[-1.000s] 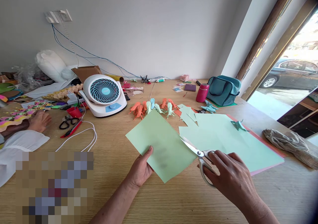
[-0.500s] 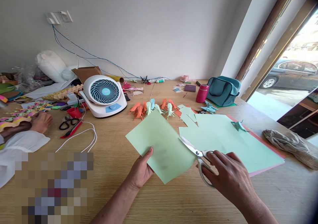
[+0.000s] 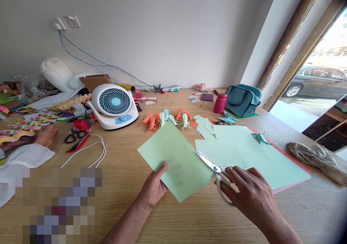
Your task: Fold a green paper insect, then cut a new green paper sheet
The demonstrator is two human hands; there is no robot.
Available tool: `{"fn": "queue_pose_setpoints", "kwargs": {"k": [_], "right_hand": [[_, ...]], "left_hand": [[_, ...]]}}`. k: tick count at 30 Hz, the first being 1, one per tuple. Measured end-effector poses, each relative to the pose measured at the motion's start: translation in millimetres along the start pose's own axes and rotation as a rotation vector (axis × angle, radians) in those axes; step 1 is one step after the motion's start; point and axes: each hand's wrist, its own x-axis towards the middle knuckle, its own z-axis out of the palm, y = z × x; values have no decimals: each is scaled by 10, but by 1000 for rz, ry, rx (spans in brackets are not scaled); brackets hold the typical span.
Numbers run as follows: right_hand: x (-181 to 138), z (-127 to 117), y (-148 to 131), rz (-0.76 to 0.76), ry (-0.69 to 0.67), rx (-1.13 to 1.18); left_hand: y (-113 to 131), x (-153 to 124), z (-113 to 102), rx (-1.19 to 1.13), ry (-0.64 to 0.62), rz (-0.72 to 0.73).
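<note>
My left hand (image 3: pixel 153 188) pinches the near left edge of a light green paper sheet (image 3: pixel 176 157), held slightly off the wooden table (image 3: pixel 189 218). My right hand (image 3: pixel 251 195) grips white-handled scissors (image 3: pixel 217 171), fingers through the loops. The blades point up and left, meeting the sheet's right edge. A stack of larger green sheets (image 3: pixel 252 157) on a pink one lies just right of the scissors.
Orange and green folded paper figures (image 3: pixel 165 119) line up behind the sheet. A white desk fan (image 3: pixel 114 105), black scissors (image 3: pixel 73 135) and a white cable (image 3: pixel 92 150) lie left. A teal bag (image 3: pixel 242 99), pink bottle (image 3: pixel 220 102) and grey cloth (image 3: pixel 317 157) are right. Another person's hand (image 3: pixel 45 135) rests far left.
The scissor blades have slid a little further left into the green sheet's right edge. Both hands stay almost where they were.
</note>
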Motion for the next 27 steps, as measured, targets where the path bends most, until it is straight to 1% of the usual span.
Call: {"fn": "queue_pose_setpoints", "kwargs": {"k": [4,9,15,22,25,27], "right_hand": [[-5,-2,4,-6,-1,2],[-11,-7,12,7,-5,-10],[6,-27,-1,5,14,-15],[11,-19,-13,14,36,-13],[-4,-11,-5,21,25,8],[-17,-13,0,34,7,24]], "left_hand": [[5,-5,15,-3,19,-9],[1,-12,23,-2,6,6],[19,-22,45,-18,7,-10],[-5,-8,10,-23,-2,0],[-8,0,0,-17,-21,4],[-1,-6,11,-8,-3,8]]}}
